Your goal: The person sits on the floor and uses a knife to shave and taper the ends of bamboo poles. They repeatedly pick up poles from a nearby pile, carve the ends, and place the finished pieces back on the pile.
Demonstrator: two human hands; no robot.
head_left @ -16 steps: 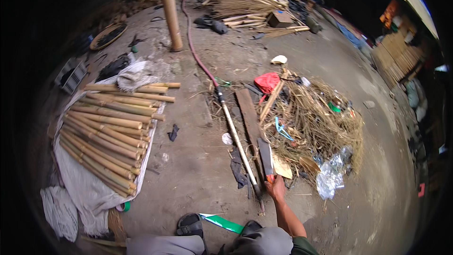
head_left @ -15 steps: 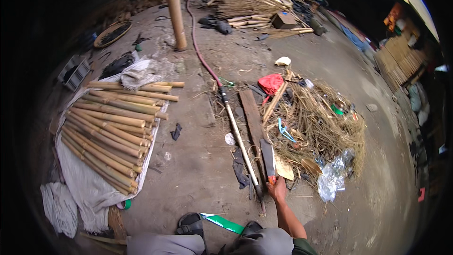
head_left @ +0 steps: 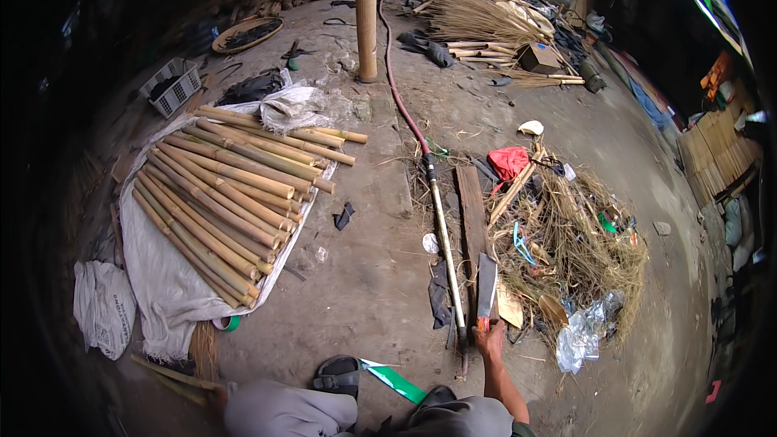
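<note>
My right hand (head_left: 489,343) is closed around the orange handle of a machete (head_left: 486,285). Its broad grey blade points away from me, beside the near end of a dark wooden plank (head_left: 470,206). Low on the left, a dim shape by my knee looks like part of my left hand (head_left: 217,399). It is close to the end of a bamboo piece (head_left: 171,378), and its fingers are hidden. Cut bamboo poles (head_left: 235,194) lie in a fanned heap on a white woven sack (head_left: 166,279) to the left.
Right of the plank spreads a pile of dry straw (head_left: 595,251) with a red bag (head_left: 508,163) and clear plastic (head_left: 584,336). A pale pole (head_left: 446,251) joined to a red hose (head_left: 402,101) lies left of the plank. An upright bamboo post (head_left: 367,24) stands farther back.
My view has swung left, so the scene sits farther right and lower. My right hand still grips the machete, whose blade is turned slightly. A left-hand-like shape now shows at lower left.
</note>
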